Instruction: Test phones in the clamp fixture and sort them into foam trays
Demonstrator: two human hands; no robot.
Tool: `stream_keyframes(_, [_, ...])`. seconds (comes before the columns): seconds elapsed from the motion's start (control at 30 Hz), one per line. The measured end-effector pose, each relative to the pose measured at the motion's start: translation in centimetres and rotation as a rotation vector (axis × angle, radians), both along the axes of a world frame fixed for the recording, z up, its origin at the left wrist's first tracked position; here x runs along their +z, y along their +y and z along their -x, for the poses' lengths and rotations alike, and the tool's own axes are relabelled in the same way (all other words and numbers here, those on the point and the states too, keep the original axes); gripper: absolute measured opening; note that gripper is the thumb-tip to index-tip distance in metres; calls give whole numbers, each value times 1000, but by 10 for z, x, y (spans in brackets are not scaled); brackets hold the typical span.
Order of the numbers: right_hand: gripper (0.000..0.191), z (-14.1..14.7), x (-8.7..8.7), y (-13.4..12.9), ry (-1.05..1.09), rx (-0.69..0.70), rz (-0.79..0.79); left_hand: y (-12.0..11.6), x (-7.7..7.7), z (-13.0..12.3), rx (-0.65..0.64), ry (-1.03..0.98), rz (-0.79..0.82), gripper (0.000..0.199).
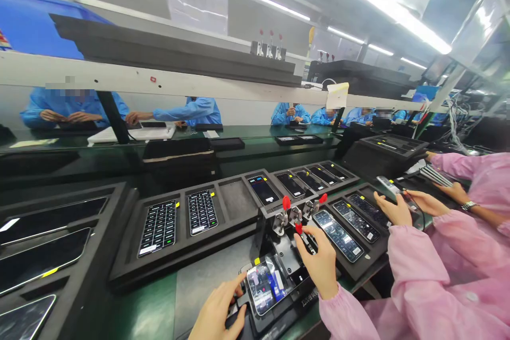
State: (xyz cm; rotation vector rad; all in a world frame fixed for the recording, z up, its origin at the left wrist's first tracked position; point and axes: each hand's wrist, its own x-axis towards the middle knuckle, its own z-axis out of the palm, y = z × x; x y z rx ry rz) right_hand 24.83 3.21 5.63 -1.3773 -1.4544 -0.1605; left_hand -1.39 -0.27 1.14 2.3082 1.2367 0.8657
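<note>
A phone [263,286] was seated screen-up in a black clamping fixture [279,271] at the near edge of the green bench [159,303]. Its left edge was touched by the left hand [217,311], fingers loosely extended. A red-tipped toggle clamp [298,223] was apparently pinched by the right hand [319,263], though the fingertips were partly hidden. Were the lever thrown with the phone misaligned, the glass could be cracked. Trays of phones [199,212] lay behind.
</note>
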Motion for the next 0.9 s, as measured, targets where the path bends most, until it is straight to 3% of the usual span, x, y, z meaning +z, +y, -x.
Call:
stream_keyframes(0.43, [14, -2, 9, 9, -16, -22, 121, -1, 4, 0, 7, -17, 7, 50])
stream_keyframes(0.9, [20, -2, 10, 11, -62, -78, 143, -1, 0, 0, -1, -22, 47, 50])
